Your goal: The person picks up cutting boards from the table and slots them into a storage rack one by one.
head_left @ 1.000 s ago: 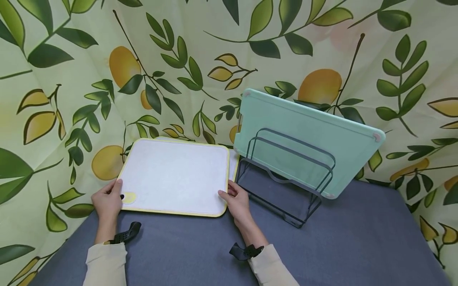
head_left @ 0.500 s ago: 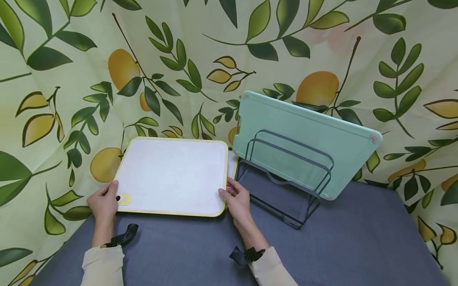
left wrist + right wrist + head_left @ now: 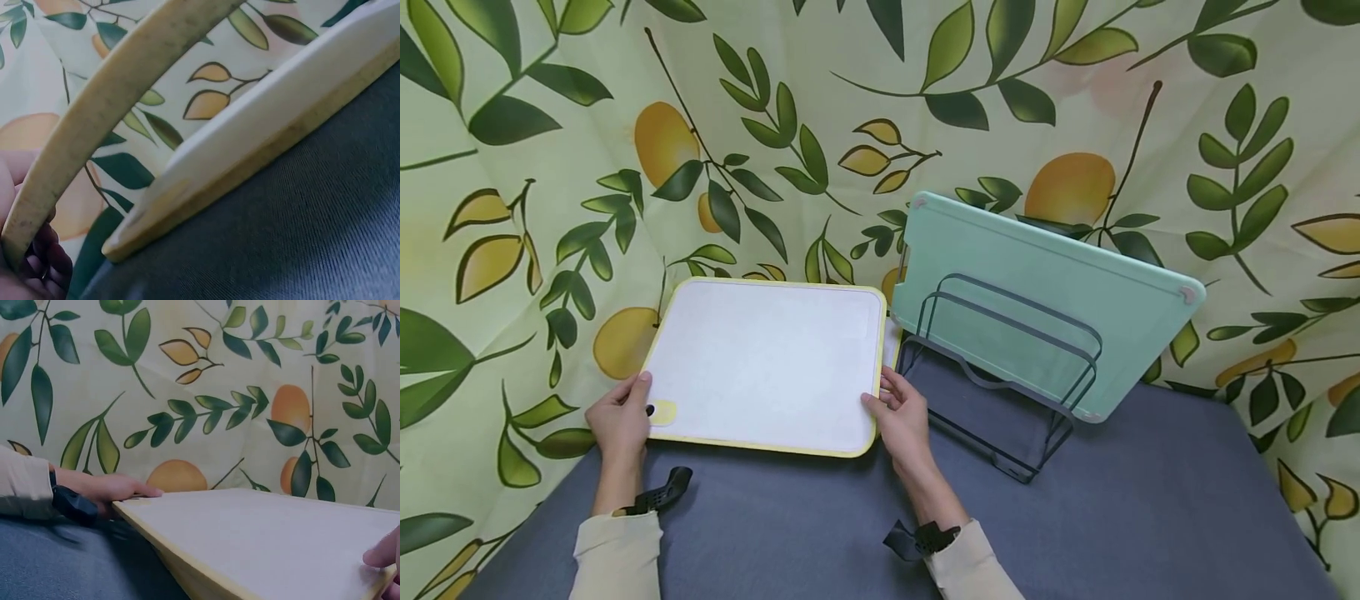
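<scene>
Wrist straps (image 3: 917,540): black, one on each forearm, on the near side of the wire rack (image 3: 991,382).
Left hand (image 3: 621,417): well left of the rack; pinches the left edge of the upper white cutting board (image 3: 763,367), thumb on the top face.
Right hand (image 3: 904,417): just left of the rack; pinches the board's right edge, thumb on top.
Upper white cutting board: yellow-rimmed, left of the rack, held raised.
Lower white cutting board (image 3: 269,125): yellow-rimmed, left of the rack, beneath the held board, on blue-grey tablecloth (image 3: 1150,500).
Mint-green cutting board (image 3: 1052,250): tilted, behind the rack's loops.
Leaf-and-fruit-print backdrop (image 3: 805,50): beyond the rack.
</scene>
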The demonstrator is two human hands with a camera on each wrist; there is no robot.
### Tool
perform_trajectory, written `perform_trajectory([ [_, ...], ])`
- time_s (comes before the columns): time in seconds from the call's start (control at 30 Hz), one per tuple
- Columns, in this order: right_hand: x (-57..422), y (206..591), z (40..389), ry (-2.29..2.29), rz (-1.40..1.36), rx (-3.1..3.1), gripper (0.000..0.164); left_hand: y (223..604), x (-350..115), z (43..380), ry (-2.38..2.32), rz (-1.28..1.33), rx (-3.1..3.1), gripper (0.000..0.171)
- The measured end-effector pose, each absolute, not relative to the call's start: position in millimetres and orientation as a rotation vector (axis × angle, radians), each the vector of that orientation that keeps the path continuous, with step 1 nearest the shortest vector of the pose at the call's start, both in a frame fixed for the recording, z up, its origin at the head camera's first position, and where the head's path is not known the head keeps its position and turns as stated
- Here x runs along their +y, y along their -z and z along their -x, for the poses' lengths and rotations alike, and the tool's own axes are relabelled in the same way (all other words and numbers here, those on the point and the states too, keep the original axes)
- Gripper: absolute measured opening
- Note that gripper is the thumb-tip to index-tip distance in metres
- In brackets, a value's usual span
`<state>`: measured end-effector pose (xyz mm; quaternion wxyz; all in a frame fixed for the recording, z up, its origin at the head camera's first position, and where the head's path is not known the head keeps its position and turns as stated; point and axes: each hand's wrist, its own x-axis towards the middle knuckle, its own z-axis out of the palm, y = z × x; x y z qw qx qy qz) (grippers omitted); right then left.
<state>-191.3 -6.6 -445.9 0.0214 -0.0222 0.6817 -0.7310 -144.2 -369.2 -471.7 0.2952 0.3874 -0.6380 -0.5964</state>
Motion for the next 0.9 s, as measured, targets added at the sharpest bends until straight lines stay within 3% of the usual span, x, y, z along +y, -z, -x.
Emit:
perform_trajectory([
  [0.37,-1.0,430.7,184.4,2.261,0.227,2.138,0.059,452.0,-367.7,142.8,1.671,-0.860,-1.533,0.048],
  [0.9,10.8,407.8,178.6,2.333,0.302,2.122,0.061,427.8,-360.6,141.6,1.685,-0.840,-1.616,0.053],
])
